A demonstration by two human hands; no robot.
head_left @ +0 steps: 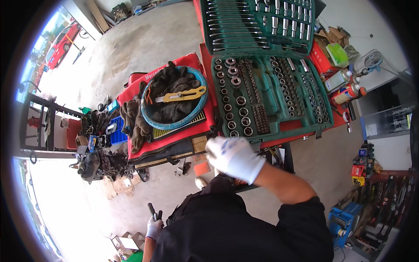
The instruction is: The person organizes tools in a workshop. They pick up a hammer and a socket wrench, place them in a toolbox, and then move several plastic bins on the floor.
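In a white glove, my right hand [235, 159] is over the front edge of the green socket set case [273, 138], with its fingers bunched together; whatever they hold is hidden. Rows of sockets [240, 100] fill the lower half of the case, and combination wrenches [238, 29] line its raised lid. Low at the left, my gloved left hand [154, 228] is closed on a dark-handled metal hand tool [151, 209], which sticks up out of the fist. A blue basin [198, 109] left of the case holds dark work gloves [172, 111] and a yellow utility knife [187, 94].
A red cover [137, 148] lies under the basin. Spray cans [338, 81] and a red box [322, 56] stand right of the case. Greasy parts [102, 166] are heaped at the left; a blue machine [345, 220] sits on the lower right.
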